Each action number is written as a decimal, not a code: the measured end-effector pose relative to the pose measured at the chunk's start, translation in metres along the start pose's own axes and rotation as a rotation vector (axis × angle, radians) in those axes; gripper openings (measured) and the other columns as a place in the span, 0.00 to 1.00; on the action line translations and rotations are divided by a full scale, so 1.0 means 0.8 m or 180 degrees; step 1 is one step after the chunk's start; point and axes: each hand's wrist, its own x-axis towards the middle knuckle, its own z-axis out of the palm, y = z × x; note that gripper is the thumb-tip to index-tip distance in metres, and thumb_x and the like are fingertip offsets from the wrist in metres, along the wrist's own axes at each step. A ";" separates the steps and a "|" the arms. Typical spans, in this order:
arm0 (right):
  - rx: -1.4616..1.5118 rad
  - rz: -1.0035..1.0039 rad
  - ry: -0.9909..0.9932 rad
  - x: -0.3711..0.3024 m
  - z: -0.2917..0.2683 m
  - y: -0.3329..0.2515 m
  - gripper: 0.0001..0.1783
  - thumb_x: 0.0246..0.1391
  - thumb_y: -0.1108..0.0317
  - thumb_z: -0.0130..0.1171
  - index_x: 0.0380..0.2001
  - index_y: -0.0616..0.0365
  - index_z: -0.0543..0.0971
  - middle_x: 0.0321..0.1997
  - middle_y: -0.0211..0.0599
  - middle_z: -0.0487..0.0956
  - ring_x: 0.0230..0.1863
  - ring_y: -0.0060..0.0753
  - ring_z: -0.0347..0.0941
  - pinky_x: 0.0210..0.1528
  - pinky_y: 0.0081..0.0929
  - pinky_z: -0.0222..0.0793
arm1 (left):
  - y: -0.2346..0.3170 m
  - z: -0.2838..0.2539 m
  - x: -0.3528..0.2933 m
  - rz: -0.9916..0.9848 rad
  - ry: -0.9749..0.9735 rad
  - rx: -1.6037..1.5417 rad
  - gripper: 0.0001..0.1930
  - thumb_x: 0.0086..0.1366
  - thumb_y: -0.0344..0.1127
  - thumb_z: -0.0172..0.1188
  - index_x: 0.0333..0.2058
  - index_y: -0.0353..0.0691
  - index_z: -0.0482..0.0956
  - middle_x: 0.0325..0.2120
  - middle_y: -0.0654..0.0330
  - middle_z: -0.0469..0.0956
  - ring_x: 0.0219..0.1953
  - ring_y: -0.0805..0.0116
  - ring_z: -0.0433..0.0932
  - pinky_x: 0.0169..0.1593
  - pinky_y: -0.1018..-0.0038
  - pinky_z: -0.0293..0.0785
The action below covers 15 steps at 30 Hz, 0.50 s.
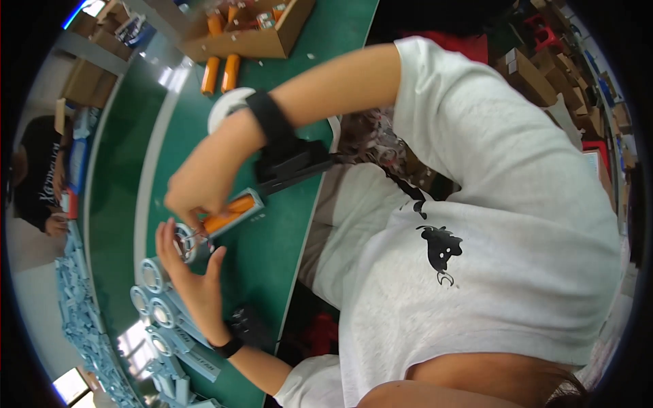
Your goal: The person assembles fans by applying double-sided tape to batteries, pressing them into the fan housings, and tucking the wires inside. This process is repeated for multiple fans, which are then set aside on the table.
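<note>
An opened light blue handheld fan (pixel 255 198) lies on the green table, its long handle baring an orange cylindrical battery (pixel 228 212). My left hand (pixel 194 285) grips its round head (pixel 182 239) between the thumb and spread fingers. Over the join of head and handle, my right hand (pixel 204 180) has its fingertips pinched together close to thin wires (pixel 202 239). Motion blur and the fingers hide what they hold. Several more light blue fans (pixel 162 313) are piled beside my left hand, their round ends toward the far side.
Two orange batteries (pixel 221 75) stand by a cardboard box (pixel 272 42) holding more at the top. A white round object (pixel 228 105) is partly behind my right wrist. Many light blue parts (pixel 78 299) cover the far left, where a person in black (pixel 44 170) works. A black object (pixel 248 326) lies near my left wrist.
</note>
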 end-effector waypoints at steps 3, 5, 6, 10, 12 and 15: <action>0.0393 -0.0602 0.0895 -0.047 -0.028 0.038 0.29 0.32 0.71 0.62 0.45 0.56 0.72 0.35 0.39 0.76 0.35 0.40 0.72 0.38 0.34 0.67 | -0.010 0.011 0.008 -0.0355 -0.0055 -0.0057 0.25 0.42 0.24 0.63 0.43 0.35 0.68 0.45 0.52 0.65 0.47 0.55 0.66 0.51 0.65 0.61; 0.0157 0.0225 0.1796 -0.074 -0.095 0.048 0.28 0.33 0.70 0.62 0.44 0.57 0.72 0.35 0.40 0.76 0.34 0.41 0.72 0.37 0.34 0.68 | -0.003 0.014 0.009 -0.0317 0.0081 -0.0013 0.26 0.42 0.23 0.63 0.43 0.35 0.68 0.45 0.53 0.64 0.47 0.55 0.66 0.51 0.66 0.61; -0.0343 0.0556 0.1845 -0.069 -0.125 0.060 0.27 0.34 0.70 0.62 0.44 0.58 0.72 0.35 0.41 0.76 0.35 0.41 0.72 0.37 0.34 0.68 | -0.004 0.014 0.006 -0.0372 0.0151 0.0011 0.26 0.41 0.22 0.63 0.44 0.35 0.68 0.45 0.53 0.63 0.47 0.55 0.66 0.51 0.66 0.62; -0.1589 0.2051 0.1150 0.009 -0.224 0.144 0.24 0.36 0.72 0.58 0.42 0.63 0.72 0.40 0.50 0.74 0.42 0.45 0.71 0.37 0.35 0.70 | -0.006 0.006 -0.005 -0.0590 0.0574 0.0097 0.26 0.42 0.22 0.63 0.44 0.36 0.68 0.46 0.52 0.63 0.47 0.54 0.66 0.48 0.67 0.64; -0.1820 0.3408 0.1044 0.070 -0.235 0.235 0.24 0.41 0.69 0.55 0.46 0.60 0.70 0.50 0.53 0.68 0.50 0.52 0.65 0.41 0.45 0.68 | -0.009 0.007 -0.001 -0.0617 0.0426 0.0251 0.26 0.42 0.22 0.63 0.44 0.36 0.68 0.47 0.52 0.62 0.48 0.54 0.65 0.47 0.68 0.66; -0.1220 0.4754 0.1664 0.097 -0.234 0.353 0.30 0.45 0.65 0.52 0.54 0.50 0.58 0.58 0.52 0.58 0.55 0.57 0.58 0.48 0.53 0.60 | -0.006 0.014 0.009 -0.0705 0.0278 0.0067 0.27 0.44 0.22 0.63 0.46 0.37 0.67 0.48 0.51 0.60 0.48 0.54 0.64 0.46 0.68 0.66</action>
